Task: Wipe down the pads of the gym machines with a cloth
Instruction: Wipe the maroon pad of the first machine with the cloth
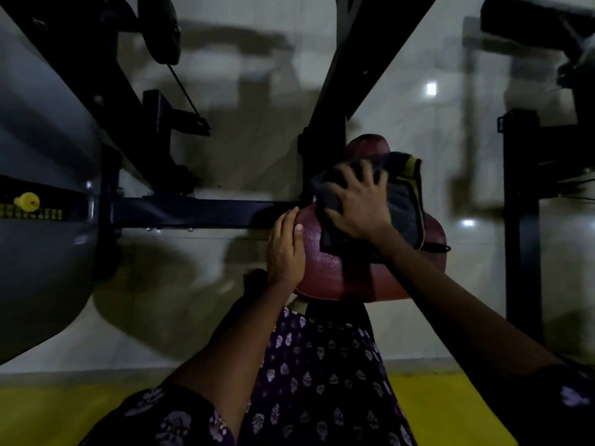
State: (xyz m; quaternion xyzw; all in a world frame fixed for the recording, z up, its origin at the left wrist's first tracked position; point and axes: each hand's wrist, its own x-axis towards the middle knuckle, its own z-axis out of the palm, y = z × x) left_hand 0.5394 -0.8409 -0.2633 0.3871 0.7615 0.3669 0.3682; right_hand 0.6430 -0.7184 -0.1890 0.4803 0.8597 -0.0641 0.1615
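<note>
**Cloth on the red seat pad, one hand steadying**

The red seat pad (325,262) sits right of centre in the dim view, and everything else is placed from it. The right hand (357,201) lies on top of the pad with fingers spread and bent over a dark cloth (402,204), pressing and grasping it against the pad's upper surface. The cloth covers the pad's far right part; a yellowish edge of it shows at the far end, and a dark corner hangs down over the pad's middle. The left hand (285,246) rests flat against the pad's left edge, fingers straight and together, thumb lying on the red surface; it grasps nothing.

A second, smaller red pad (367,144) shows just beyond the cloth. A dark frame beam (199,212) runs left from the pad to a grey shroud (42,220), where a yellow knob (27,201) sits well to the left of the pad. A black upright post (521,220) stands to the pad's right. Below the pad, nearer the camera, hangs a dark patterned garment (322,381), with a yellow floor strip (48,413) beneath it.
</note>
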